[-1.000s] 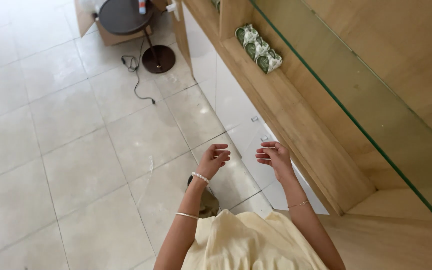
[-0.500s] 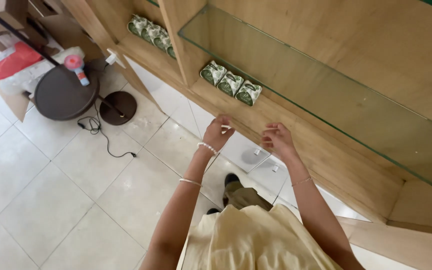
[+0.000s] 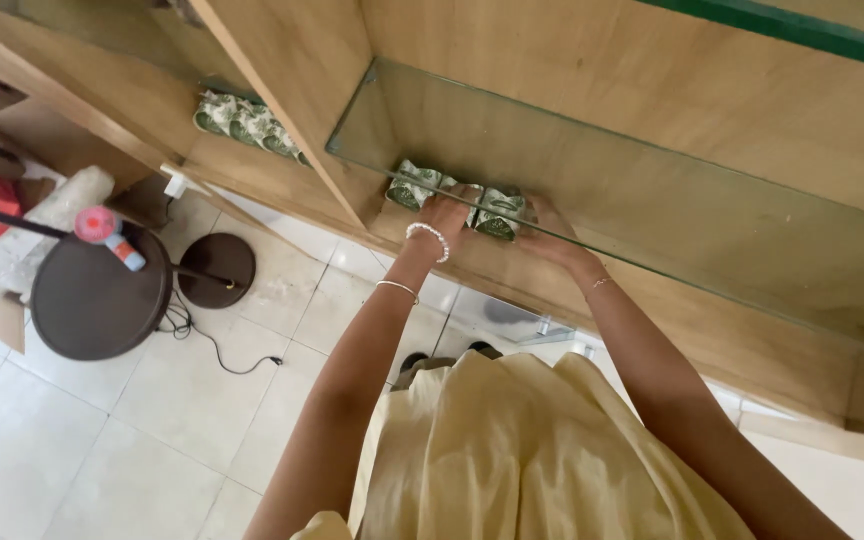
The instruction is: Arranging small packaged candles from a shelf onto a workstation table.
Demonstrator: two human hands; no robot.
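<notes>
Greens, tans and creams

Green-and-white patterned round tins (image 3: pixel 500 213) on tan wooden shelving (image 3: pixel 592 90); pale yellow dress (image 3: pixel 542 450); cream floor tiles (image 3: pixel 102 440); dark brown round table (image 3: pixel 92 300).

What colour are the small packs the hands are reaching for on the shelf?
Green and white, patterned, seen in the head view: small packs between left hand and right hand.

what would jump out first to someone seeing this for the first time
Both hands meet at a row of green-and-white patterned cups on the wooden shelf under a glass shelf: the left hand on the middle one, the right hand beside the end one. Down left, a dark round stool carries a red-capped bottle.
</notes>
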